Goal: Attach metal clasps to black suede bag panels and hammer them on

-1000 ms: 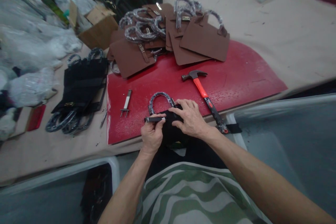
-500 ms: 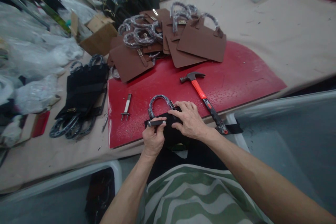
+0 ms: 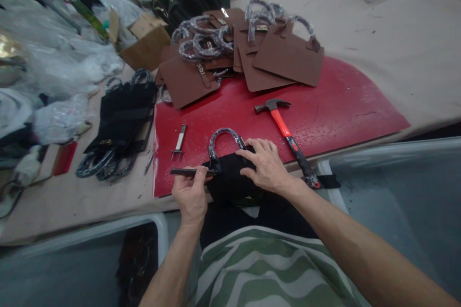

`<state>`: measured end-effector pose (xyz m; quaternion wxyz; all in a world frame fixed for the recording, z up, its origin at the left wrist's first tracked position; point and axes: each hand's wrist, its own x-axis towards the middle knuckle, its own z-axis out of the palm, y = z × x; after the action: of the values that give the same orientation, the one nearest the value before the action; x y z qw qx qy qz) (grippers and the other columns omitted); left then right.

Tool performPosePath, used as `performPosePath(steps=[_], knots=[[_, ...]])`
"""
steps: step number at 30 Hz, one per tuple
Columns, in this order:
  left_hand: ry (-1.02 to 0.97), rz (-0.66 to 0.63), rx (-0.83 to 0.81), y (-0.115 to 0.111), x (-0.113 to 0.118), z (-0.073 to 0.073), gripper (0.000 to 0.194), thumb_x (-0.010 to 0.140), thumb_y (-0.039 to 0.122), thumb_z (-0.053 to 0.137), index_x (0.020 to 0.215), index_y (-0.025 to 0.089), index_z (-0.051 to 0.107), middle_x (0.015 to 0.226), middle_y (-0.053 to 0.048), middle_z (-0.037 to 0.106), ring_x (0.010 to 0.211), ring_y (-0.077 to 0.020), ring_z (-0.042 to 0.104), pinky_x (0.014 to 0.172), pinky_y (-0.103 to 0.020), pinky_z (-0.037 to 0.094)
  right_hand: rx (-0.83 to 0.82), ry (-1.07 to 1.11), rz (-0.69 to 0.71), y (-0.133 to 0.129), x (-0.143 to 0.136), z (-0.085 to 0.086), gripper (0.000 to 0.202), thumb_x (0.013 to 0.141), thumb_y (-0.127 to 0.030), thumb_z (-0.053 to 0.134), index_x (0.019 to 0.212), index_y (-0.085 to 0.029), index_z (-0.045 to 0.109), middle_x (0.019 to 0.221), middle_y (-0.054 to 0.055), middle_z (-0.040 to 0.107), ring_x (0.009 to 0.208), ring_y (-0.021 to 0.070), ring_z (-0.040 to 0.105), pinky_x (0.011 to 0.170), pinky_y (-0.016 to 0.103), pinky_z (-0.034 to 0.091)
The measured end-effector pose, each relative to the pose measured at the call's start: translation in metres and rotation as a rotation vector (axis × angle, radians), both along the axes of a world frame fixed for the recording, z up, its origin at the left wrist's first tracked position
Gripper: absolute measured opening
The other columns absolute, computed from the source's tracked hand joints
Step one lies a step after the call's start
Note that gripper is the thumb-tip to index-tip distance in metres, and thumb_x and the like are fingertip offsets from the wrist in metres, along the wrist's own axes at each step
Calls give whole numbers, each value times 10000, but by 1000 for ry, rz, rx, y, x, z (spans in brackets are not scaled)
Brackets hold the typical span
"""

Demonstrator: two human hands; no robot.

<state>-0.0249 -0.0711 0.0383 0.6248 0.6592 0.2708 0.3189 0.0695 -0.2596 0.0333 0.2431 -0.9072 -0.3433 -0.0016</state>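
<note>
A black bag panel (image 3: 230, 172) lies at the front edge of the red board, its plastic-wrapped handle (image 3: 225, 133) arching away from me. Between thumb and fingers, my left hand (image 3: 190, 194) holds a dark flat bar (image 3: 187, 171), whose right end meets the panel near the handle's left base. My right hand (image 3: 264, 165) rests on the panel's right side with fingers spread, its fingertips beside the handle's right base. Beyond the hands lie a claw hammer (image 3: 281, 122) with a red and black grip and a small pronged metal tool (image 3: 179, 143).
Brown bag panels (image 3: 288, 57) with wrapped handles are piled on the back of the red board (image 3: 345, 100). Black panels (image 3: 120, 117) lie at the left, near plastic bags and a cardboard box (image 3: 146, 45). Grey bins (image 3: 403, 192) stand below the table edge.
My left hand has moved left, and the bar now extends leftward from the handle's base. My right hand stays on the panel. The whole view has shifted slightly.
</note>
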Motion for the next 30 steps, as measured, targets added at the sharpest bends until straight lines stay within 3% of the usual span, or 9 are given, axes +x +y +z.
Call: performPosePath(steps=[5,11,22,30], knots=[[-1,22,-164,-15,5,0,321,752,335,798,928,140,614,780,-8,717,639,-153,713,573,-253,608,-3,-8,7,1,0,1,511,820,-343,784,1302,-274,627,1374,114,502,1247,319,432,1033,472,312],[11,-98,-188,-34,13,-6,334,848,341,717,1100,160,595,1000,-78,745,879,-195,752,721,-290,631,-10,-7,9,1,0,2,517,823,-343,777,1309,-266,618,1374,116,495,1248,320,429,1043,473,310],[-2,-287,168,-27,9,-26,192,906,298,654,1029,172,578,1026,-84,730,934,-188,733,883,-365,616,-4,8,1,1,-2,2,498,832,-333,759,1306,-275,621,1376,106,494,1244,315,425,1052,481,304],[52,-360,404,-20,11,-31,129,961,280,563,1053,189,566,1039,-80,711,946,-184,710,852,-343,599,-7,5,5,0,-1,4,500,825,-332,772,1298,-266,624,1371,114,498,1235,321,430,1039,477,310]])
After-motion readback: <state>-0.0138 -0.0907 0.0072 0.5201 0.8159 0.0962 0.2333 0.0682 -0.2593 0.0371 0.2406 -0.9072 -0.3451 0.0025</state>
